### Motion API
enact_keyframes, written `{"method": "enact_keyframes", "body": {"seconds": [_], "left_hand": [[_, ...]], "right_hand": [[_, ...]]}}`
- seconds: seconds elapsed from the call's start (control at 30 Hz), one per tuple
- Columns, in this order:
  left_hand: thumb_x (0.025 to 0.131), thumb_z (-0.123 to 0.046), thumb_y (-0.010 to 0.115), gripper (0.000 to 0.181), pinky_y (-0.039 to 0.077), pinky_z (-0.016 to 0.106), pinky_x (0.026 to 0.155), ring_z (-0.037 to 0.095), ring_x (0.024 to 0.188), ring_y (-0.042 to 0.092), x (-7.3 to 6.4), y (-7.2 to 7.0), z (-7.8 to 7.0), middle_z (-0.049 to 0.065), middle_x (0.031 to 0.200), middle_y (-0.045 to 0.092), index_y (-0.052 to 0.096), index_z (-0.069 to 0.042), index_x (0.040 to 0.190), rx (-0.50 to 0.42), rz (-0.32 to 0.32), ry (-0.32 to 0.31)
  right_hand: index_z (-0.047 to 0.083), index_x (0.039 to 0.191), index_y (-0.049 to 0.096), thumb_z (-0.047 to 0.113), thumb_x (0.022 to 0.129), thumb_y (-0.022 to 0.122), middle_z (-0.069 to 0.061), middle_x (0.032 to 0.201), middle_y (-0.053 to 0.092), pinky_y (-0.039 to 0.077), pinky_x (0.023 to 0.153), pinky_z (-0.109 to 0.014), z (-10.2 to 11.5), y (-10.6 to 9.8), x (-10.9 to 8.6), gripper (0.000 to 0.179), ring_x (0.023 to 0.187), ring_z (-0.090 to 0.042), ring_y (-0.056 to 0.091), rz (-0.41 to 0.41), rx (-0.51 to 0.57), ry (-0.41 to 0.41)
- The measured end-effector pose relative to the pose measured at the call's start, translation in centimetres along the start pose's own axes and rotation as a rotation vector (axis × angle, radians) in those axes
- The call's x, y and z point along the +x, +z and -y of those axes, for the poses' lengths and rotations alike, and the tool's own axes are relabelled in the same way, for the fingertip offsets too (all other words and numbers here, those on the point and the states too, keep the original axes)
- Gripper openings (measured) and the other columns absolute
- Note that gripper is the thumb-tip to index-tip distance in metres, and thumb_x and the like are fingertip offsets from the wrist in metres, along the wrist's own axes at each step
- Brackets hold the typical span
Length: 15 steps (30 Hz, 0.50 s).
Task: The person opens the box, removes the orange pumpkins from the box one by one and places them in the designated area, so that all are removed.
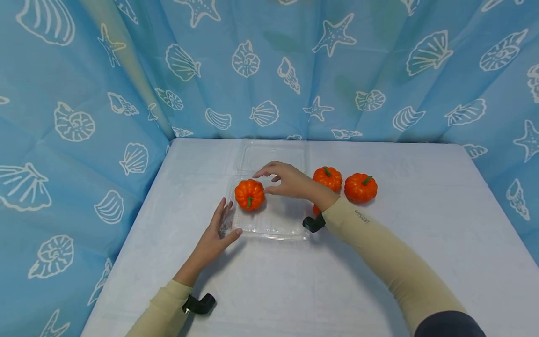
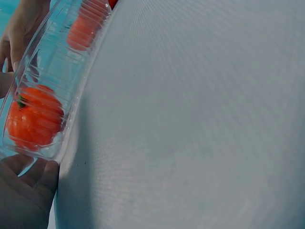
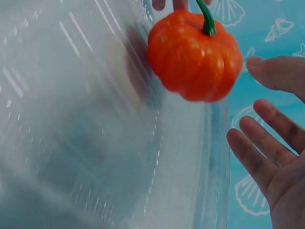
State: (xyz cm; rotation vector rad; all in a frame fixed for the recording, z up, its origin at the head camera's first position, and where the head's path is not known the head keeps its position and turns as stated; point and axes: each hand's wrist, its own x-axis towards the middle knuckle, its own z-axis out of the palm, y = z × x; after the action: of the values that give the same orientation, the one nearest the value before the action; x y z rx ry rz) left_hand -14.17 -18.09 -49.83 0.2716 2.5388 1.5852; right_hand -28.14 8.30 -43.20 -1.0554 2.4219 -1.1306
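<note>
A small orange pumpkin [image 1: 250,194] with a green stem sits in the left part of a clear plastic clamshell box [image 1: 273,235], whose lid [image 1: 273,157] is folded back. My left hand [image 1: 216,236] rests at the box's front left corner, fingers along the left wall and thumb by the front rim. In the left wrist view its fingers [image 2: 40,179] touch the box edge beneath the pumpkin. Over the box, just right of the pumpkin, is my right hand [image 1: 286,181], thumb and fingers spread apart with nothing between them. The right wrist view shows this hand [image 3: 281,138] beside the pumpkin [image 3: 195,55].
Right of the box are two more pumpkins, one nearer [image 1: 327,178] and one farther right [image 1: 360,188]. Another pumpkin [image 1: 316,210] is mostly hidden behind the right wrist. The white table [image 1: 421,210] ends at a blue shell-print curtain [image 1: 261,70] behind and on both sides.
</note>
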Motion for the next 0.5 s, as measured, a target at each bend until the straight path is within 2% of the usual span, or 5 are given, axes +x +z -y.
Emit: {"method": "enact_keyframes", "body": {"seconds": [0.17, 0.3, 0.5], "left_hand": [[0.097, -0.022, 0.072, 0.095, 0.011, 0.061, 0.121, 0.028, 0.155, 0.017, -0.1, -0.1, -0.2, 0.007, 0.168, 0.024, 0.006, -0.017, 0.165, -0.004, -0.002, 0.006], [0.097, -0.022, 0.072, 0.095, 0.011, 0.061, 0.122, 0.028, 0.155, 0.017, -0.1, -0.1, -0.1, 0.007, 0.168, 0.025, 0.006, -0.016, 0.165, -0.01, -0.001, 0.016], [0.097, -0.024, 0.072, 0.096, 0.011, 0.061, 0.122, 0.027, 0.155, 0.016, -0.1, -0.1, 0.0, 0.006, 0.168, 0.025, 0.006, -0.016, 0.165, -0.016, -0.001, 0.024]], "right_hand": [[0.017, 0.139, 0.064, 0.012, 0.092, 0.077, -0.006, 0.138, 0.057, 0.052, 0.102, -0.043, 0.3, 0.9, 0.9, 0.049, 0.129, -0.029, 0.053, 0.051, -0.017, -0.018], [0.02, 0.142, 0.062, 0.013, 0.09, 0.078, -0.008, 0.143, 0.051, 0.049, 0.106, -0.042, 0.9, 1.7, 1.4, 0.055, 0.132, -0.025, 0.048, 0.089, -0.093, 0.013], [0.021, 0.145, 0.059, 0.013, 0.091, 0.077, -0.012, 0.151, 0.044, 0.038, 0.116, -0.044, 0.9, 2.7, 1.9, 0.058, 0.14, -0.029, 0.04, 0.117, -0.21, 0.017]]}}
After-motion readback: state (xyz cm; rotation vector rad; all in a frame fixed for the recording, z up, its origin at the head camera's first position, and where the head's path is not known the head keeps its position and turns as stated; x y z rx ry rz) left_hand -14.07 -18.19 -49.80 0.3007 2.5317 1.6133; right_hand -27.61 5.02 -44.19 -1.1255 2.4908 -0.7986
